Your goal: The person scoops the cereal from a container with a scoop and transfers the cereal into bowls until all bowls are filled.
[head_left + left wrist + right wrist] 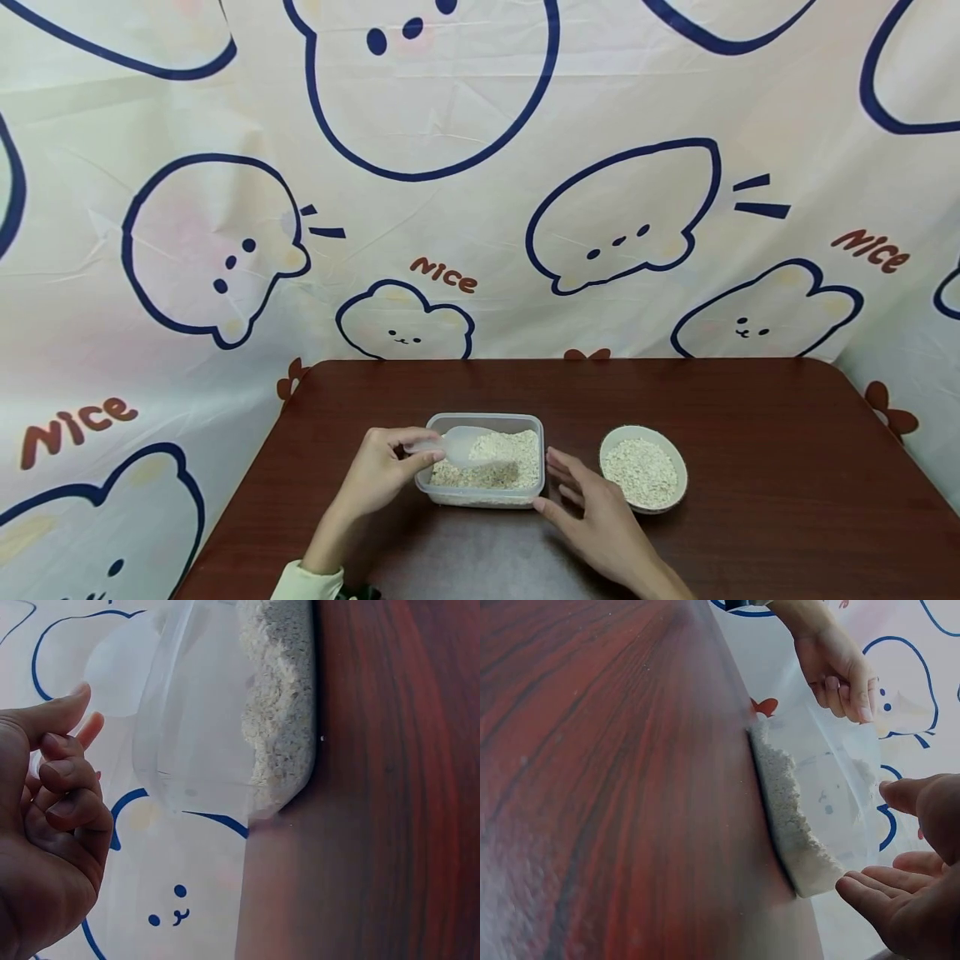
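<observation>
My left hand [384, 468] pinches the handle of a translucent white scoop [461, 444] between thumb and fingers. The scoop hangs over a clear plastic container [480, 498] partly filled with pale, oat-like flakes [517, 454], and flakes show at its bowl end. In the left wrist view the scoop [124, 667] stands above the container's rim, beyond the thumb. My right hand [596, 521] is at the container's right side, thumb and fingers spread and fairly straight. In the right wrist view its fingertips [853, 888] are right at the container wall.
A white bowl [681, 492] holding similar flakes stands on the dark wooden table [787, 467], just right of my right hand. Behind the table's far edge hangs a pale cloth [495, 225] printed with blue cartoon outlines.
</observation>
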The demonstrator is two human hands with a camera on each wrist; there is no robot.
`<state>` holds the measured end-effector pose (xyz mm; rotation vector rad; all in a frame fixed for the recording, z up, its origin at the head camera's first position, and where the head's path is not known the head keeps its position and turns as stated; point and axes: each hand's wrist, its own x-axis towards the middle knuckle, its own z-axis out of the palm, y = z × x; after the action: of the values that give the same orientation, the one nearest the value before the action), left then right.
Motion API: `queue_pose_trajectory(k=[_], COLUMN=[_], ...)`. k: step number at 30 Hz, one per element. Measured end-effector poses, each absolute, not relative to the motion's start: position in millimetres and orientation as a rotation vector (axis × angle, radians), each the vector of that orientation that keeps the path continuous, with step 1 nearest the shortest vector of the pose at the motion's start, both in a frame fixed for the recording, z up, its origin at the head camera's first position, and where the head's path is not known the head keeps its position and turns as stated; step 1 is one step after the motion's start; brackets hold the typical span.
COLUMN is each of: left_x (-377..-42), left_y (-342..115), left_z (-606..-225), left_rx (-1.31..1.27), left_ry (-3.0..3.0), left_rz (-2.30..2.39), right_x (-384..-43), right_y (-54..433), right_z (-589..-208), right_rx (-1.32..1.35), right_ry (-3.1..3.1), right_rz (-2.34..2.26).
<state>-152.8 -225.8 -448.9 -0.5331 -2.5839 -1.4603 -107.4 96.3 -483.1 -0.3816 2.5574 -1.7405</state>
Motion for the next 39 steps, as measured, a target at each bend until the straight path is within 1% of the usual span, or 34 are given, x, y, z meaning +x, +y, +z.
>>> queue_pose_trajectory(k=[11,22,32,39], left_x=[-155,-161,-169,-175], left_y=[-219,-201,-175,-151], left_z=[-441,-432,-429,-429], left_rx=[-0.516,-0.582,-0.660,-0.732], left_ry=[-2.561,-2.515,-2.503,-2.502], left_rz=[-1.484,-1.569,-1.595,-1.624], right_x=[-102,-96,-91,-89], right_y=[108,127,154,173], right_z=[-473,-462,-454,-455], right_rx=[-0.451,-0.464,-0.360,-0.369], right_ry=[2.625,2.720,2.846,2.974], right_rz=[-1.751,-1.712,-1.591,-1.585])
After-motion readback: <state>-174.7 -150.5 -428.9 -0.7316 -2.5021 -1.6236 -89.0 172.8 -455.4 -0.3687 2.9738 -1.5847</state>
